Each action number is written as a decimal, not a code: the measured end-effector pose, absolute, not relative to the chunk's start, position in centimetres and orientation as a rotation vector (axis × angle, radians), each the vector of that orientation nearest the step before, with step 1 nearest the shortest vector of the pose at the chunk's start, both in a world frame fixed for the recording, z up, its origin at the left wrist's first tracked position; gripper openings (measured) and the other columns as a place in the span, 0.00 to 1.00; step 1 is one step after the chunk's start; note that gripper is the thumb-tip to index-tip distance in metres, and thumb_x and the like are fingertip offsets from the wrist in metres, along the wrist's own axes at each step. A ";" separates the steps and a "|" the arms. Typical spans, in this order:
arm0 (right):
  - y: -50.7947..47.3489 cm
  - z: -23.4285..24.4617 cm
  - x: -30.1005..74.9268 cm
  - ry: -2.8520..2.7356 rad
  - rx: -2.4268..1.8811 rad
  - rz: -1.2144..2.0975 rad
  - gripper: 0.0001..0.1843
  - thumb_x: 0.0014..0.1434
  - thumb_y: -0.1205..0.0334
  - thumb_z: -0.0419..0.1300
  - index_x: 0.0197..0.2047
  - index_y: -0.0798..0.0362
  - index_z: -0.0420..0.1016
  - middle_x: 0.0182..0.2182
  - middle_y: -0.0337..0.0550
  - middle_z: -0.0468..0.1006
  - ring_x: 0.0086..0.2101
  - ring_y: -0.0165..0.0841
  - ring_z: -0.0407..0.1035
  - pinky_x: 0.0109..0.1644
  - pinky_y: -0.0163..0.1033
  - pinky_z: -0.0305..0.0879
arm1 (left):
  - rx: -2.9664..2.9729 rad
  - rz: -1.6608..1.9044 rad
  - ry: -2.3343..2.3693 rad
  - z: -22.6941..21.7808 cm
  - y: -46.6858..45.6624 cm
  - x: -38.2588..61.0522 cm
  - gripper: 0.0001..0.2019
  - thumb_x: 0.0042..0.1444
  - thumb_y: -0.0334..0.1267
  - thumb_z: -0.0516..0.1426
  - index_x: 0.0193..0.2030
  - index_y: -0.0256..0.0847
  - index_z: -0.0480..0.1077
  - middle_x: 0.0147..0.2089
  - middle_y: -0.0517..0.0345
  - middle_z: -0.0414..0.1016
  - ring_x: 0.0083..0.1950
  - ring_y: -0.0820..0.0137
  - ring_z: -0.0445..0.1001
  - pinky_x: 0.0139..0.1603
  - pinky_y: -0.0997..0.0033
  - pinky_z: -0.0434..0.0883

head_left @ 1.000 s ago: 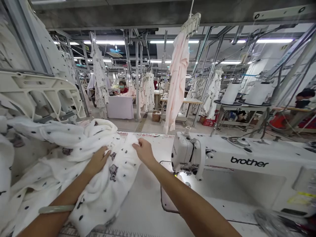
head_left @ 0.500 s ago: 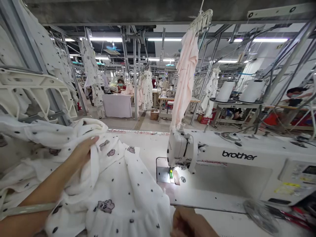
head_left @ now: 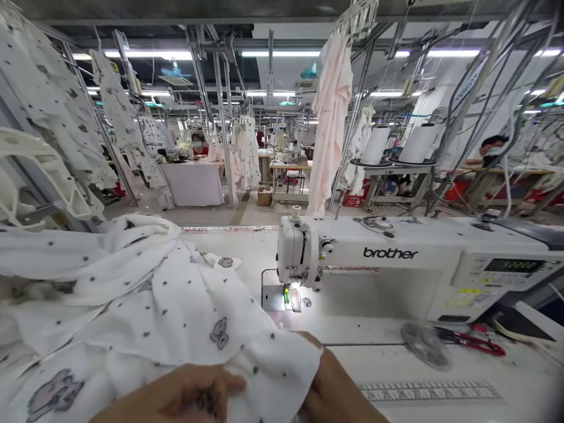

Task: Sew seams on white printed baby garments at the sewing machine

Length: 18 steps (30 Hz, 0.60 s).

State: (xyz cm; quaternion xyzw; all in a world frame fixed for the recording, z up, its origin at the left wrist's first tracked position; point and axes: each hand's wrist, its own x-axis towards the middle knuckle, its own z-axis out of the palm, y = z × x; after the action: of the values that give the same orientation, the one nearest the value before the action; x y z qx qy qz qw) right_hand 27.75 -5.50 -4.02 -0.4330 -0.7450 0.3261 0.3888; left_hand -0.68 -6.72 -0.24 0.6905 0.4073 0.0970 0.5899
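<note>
A white cloth garment (head_left: 150,305) with small grey dots and grey-pink animal prints spreads across the left of the table and toward me. My left hand (head_left: 176,396) lies at the bottom of the view, its fingers gathered on the cloth. My right hand (head_left: 335,385) is at the cloth's right edge, holding the fabric from behind, with its fingers partly hidden. The cloth's edge ends just short of the needle plate (head_left: 274,298) of a white Brother sewing machine (head_left: 348,252), and neither hand touches the machine.
Red-handled scissors (head_left: 473,343) lie right of the machine, near a round metal thread stand (head_left: 425,345). A ruler scale (head_left: 429,392) is marked on the white table. Thread cones (head_left: 418,144) stand behind. Garments hang overhead, and people work at distant tables.
My right hand has come up from the bottom edge and taken the cloth's edge. The cloth now reaches nearer the machine, and the whole scene has shifted left and up as my head turned.
</note>
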 end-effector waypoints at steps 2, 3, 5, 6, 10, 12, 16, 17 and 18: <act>-6.0 -3.1 29.2 -1.829 -1.093 0.936 0.18 0.58 0.65 0.52 0.49 0.50 0.75 0.46 0.48 0.75 0.45 0.42 0.70 0.48 0.44 0.67 | 1.686 0.257 1.062 0.7 -5.9 -1.3 0.16 0.62 0.56 0.53 0.46 0.50 0.74 0.64 0.57 0.67 0.69 0.57 0.58 0.68 0.59 0.57; -6.2 -2.6 29.6 -1.762 -1.068 1.011 0.17 0.59 0.64 0.51 0.49 0.49 0.75 0.45 0.48 0.75 0.44 0.41 0.70 0.48 0.43 0.66 | 1.757 0.255 1.130 1.5 -5.3 -1.3 0.16 0.64 0.55 0.52 0.48 0.51 0.73 0.64 0.59 0.67 0.68 0.58 0.59 0.68 0.59 0.56; -6.3 -2.2 29.7 -1.586 -0.995 1.160 0.19 0.63 0.60 0.50 0.55 0.48 0.72 0.44 0.47 0.76 0.44 0.40 0.70 0.49 0.42 0.65 | 1.916 0.246 1.218 3.3 -3.8 -0.5 0.15 0.65 0.54 0.50 0.51 0.54 0.72 0.63 0.61 0.69 0.66 0.59 0.62 0.67 0.60 0.58; -6.2 -2.2 29.4 -1.494 -0.969 1.230 0.21 0.64 0.57 0.50 0.59 0.47 0.68 0.45 0.46 0.75 0.44 0.40 0.70 0.48 0.42 0.65 | 2.002 0.253 1.232 4.1 -3.0 0.2 0.15 0.66 0.52 0.49 0.52 0.55 0.71 0.61 0.62 0.69 0.64 0.60 0.63 0.66 0.61 0.59; -6.2 -4.0 28.3 -1.321 -1.079 1.292 0.31 0.64 0.42 0.53 0.64 0.48 0.61 0.46 0.49 0.75 0.42 0.41 0.72 0.44 0.42 0.68 | 2.299 0.260 1.178 4.6 0.5 4.4 0.15 0.65 0.38 0.47 0.52 0.49 0.71 0.57 0.57 0.72 0.59 0.60 0.68 0.61 0.61 0.63; -6.6 -5.4 28.1 -1.466 -1.243 1.131 0.29 0.61 0.42 0.56 0.59 0.49 0.69 0.46 0.50 0.76 0.41 0.43 0.71 0.43 0.43 0.67 | 2.361 0.207 1.125 3.6 2.0 6.1 0.16 0.59 0.33 0.51 0.52 0.46 0.71 0.55 0.53 0.72 0.59 0.58 0.67 0.60 0.60 0.63; -7.8 -6.9 28.5 -1.857 -1.434 0.880 0.16 0.62 0.50 0.54 0.45 0.49 0.77 0.29 0.43 0.77 0.31 0.39 0.70 0.36 0.39 0.63 | 2.332 0.098 1.083 1.3 3.8 7.4 0.24 0.47 0.35 0.62 0.54 0.45 0.71 0.53 0.50 0.70 0.58 0.55 0.65 0.58 0.59 0.64; -8.1 -6.9 28.7 -1.892 -1.442 0.883 0.14 0.62 0.52 0.54 0.44 0.49 0.76 0.26 0.40 0.75 0.28 0.37 0.68 0.33 0.37 0.62 | 2.319 0.085 1.086 0.9 4.1 7.3 0.25 0.45 0.37 0.63 0.54 0.46 0.71 0.52 0.51 0.70 0.56 0.55 0.66 0.56 0.59 0.65; -8.2 -6.8 28.9 -1.900 -1.448 0.892 0.13 0.61 0.53 0.54 0.43 0.48 0.74 0.23 0.38 0.72 0.26 0.36 0.67 0.32 0.36 0.60 | 2.306 0.077 1.091 0.7 4.2 7.2 0.25 0.44 0.38 0.65 0.52 0.46 0.71 0.49 0.52 0.70 0.54 0.55 0.67 0.54 0.59 0.66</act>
State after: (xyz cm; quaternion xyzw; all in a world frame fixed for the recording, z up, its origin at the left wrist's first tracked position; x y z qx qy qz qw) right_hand 28.91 -8.24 -6.79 -0.5433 -0.7127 0.3347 0.2913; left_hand 7.20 4.23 0.65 0.8646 0.4090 0.0290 0.2905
